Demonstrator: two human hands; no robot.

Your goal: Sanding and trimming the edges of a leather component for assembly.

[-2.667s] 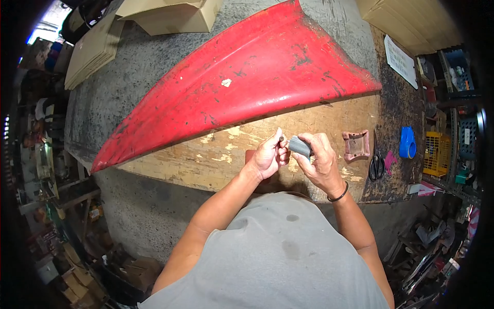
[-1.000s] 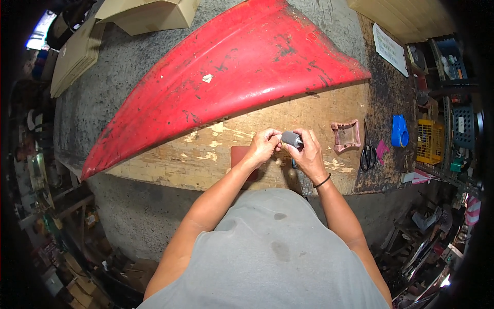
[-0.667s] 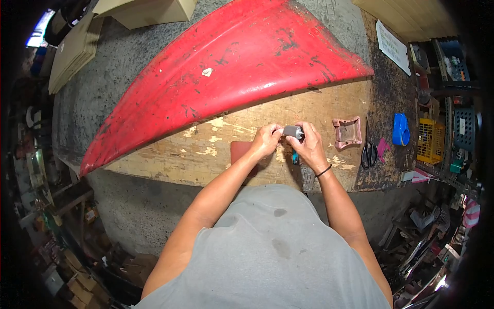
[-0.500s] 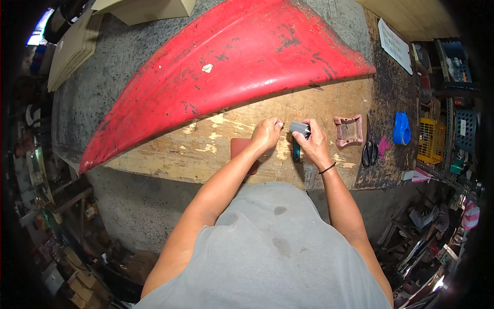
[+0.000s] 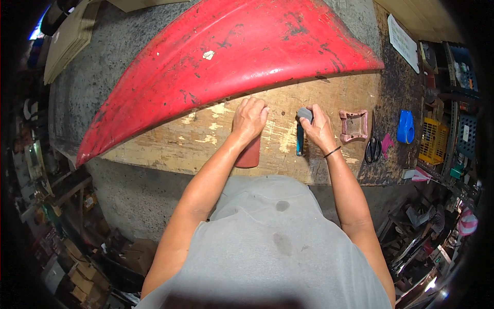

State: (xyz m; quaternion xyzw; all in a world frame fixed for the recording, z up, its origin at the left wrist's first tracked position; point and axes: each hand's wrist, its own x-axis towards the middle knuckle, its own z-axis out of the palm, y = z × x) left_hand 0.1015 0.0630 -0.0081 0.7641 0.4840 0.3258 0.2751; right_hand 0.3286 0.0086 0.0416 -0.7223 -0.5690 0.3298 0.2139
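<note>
My left hand (image 5: 249, 122) is closed with its fingers curled, above a flat reddish-brown rectangular piece (image 5: 249, 154) on the wooden bench. Whatever its fingers may pinch is hidden. My right hand (image 5: 320, 129) grips a small grey object with a rounded end (image 5: 304, 114); its full shape is covered by the fingers. Just left of that hand, a teal and black utility knife (image 5: 300, 140) lies on the wood. Beyond both hands stretches a large red curved panel (image 5: 226, 67), scuffed with black marks and one pale chip.
To the right lie a pinkish square tray (image 5: 343, 127), black-handled scissors (image 5: 373, 149), a pink scrap (image 5: 387, 147) and a blue tape roll (image 5: 406, 129). A paper sheet (image 5: 403, 43) sits at far right. Cardboard (image 5: 69, 44) is stacked far left; a yellow basket (image 5: 431, 141) stands beyond the bench.
My left hand has moved left, away from the right hand, and over the reddish-brown piece. My right hand has shifted slightly right and up, still with the grey object, which is turned differently.
</note>
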